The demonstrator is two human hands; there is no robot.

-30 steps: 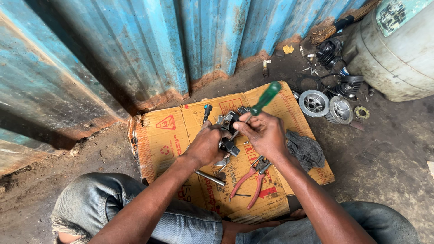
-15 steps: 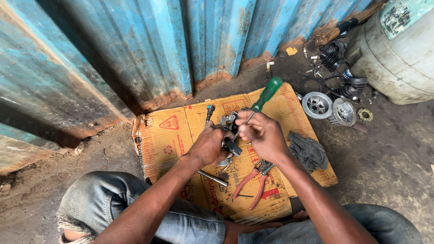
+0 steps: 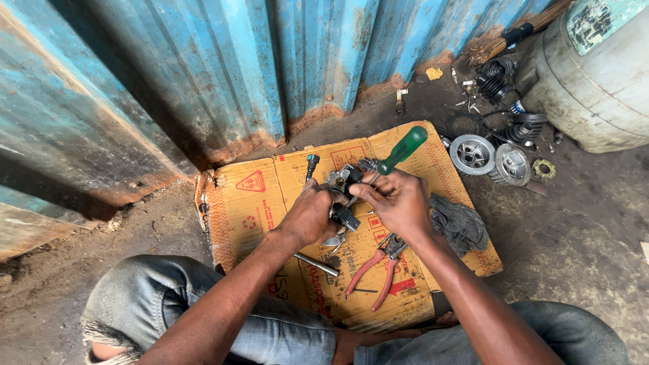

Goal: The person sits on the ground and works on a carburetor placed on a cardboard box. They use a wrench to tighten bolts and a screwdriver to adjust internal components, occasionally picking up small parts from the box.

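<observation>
Blue corrugated sheeting (image 3: 223, 74), rusted along its foot, backs a dirt floor (image 3: 581, 230) where a flattened cardboard box (image 3: 250, 203) serves as a mat. Over its middle the left hand (image 3: 309, 216) is closed around a small metal part (image 3: 343, 196), dark and greasy, held just above the cardboard. The right hand (image 3: 399, 201) grips a screwdriver (image 3: 401, 150) by its green handle, fingers curled tight, with the tip hidden at the part between the two hands. Red-handled pliers (image 3: 376, 270) lie on the cardboard just below the right wrist, and a steel rod (image 3: 315, 264) lies under the left forearm. A grey rag (image 3: 461, 224) sits beside the right hand. Off the mat to the right lie two round metal discs (image 3: 473, 154), and behind them stands a pale drum (image 3: 595, 88). Jeans-clad knees (image 3: 169, 304) frame the bottom.
</observation>
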